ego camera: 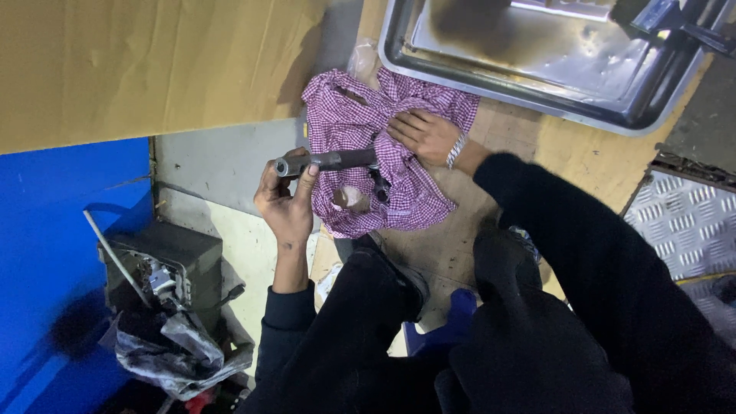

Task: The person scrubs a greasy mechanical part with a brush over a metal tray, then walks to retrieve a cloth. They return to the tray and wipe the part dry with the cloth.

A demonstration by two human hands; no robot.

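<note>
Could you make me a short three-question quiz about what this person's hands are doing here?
1. True or false: the left hand grips the end of the dark metal tube.
2. What does the right hand rest on?
A. the cardboard sheet
B. the checked cloth
C. the steel tray
3. Fill in: the cloth's checks are purple and ____.

Key
1. True: its fingers wrap the tube's open end.
2. B: the palm presses the checked cloth, which covers the tube's other end. The steel tray lies beyond it, untouched.
3. White.
</note>
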